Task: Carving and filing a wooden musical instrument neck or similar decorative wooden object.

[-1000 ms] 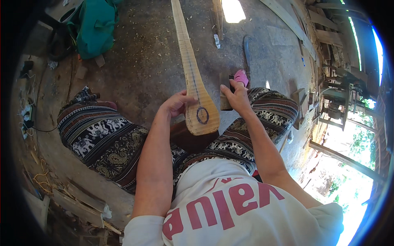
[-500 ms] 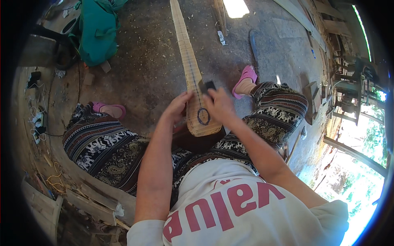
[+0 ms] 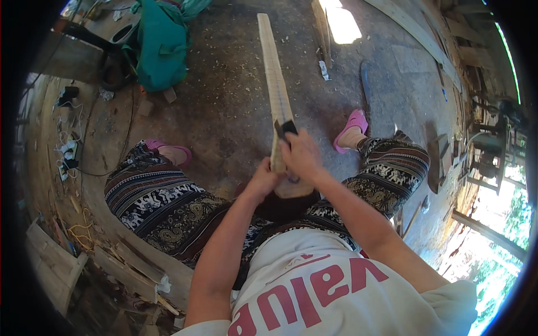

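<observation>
Wooden board (image 3: 274, 78) runs between the hands (image 3: 303, 157).

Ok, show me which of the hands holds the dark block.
The right hand grips the dark block; the left hand instead holds the long wooden piece.

- Wooden piece (image 3: 270, 61): pale, long and tapered — narrow end pointing away, broad end nearest and partly hidden, a faint dark line along its face.
- Block (image 3: 289, 128): small, dark — over the wood's lower half.
</observation>
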Motion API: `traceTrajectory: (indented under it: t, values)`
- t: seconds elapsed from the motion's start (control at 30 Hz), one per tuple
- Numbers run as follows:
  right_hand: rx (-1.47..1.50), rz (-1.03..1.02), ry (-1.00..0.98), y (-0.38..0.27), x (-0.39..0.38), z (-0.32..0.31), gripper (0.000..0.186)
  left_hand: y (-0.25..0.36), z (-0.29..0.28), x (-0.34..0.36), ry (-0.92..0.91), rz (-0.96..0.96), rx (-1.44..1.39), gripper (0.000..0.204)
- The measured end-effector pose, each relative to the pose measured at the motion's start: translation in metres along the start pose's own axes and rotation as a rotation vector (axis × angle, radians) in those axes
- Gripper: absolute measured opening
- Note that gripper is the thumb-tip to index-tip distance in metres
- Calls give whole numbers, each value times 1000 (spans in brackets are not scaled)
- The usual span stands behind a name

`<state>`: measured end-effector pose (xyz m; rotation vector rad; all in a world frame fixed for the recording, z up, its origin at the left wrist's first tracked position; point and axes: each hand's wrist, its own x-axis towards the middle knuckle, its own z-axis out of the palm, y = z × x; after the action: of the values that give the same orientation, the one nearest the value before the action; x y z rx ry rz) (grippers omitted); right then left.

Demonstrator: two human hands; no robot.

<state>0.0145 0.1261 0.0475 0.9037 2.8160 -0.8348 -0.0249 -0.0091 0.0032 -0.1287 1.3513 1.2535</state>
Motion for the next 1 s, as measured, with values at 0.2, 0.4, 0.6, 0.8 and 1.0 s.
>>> traceTrajectory:
  t: [0.2, 0.4, 0.6, 0.8, 1.0]
  values:
    - [-75, -105, 98, 12, 23, 20, 20, 19, 10, -24, 101, -184, 815, 72]
    - [-69, -115, -53, 9, -18, 27, 17, -9, -14, -7, 74, -155, 644, 75]
    - [-166, -178, 31, 10, 12, 13, 16, 6, -7, 0, 10, -163, 598, 75]
    - [-206, -154, 106, 25, 76, 33, 15, -20, -22, 23, -139, -204, 646, 84]
    - [-157, -168, -74, 10, -28, -4, 23, 14, -12, 24, -234, -185, 53, 68]
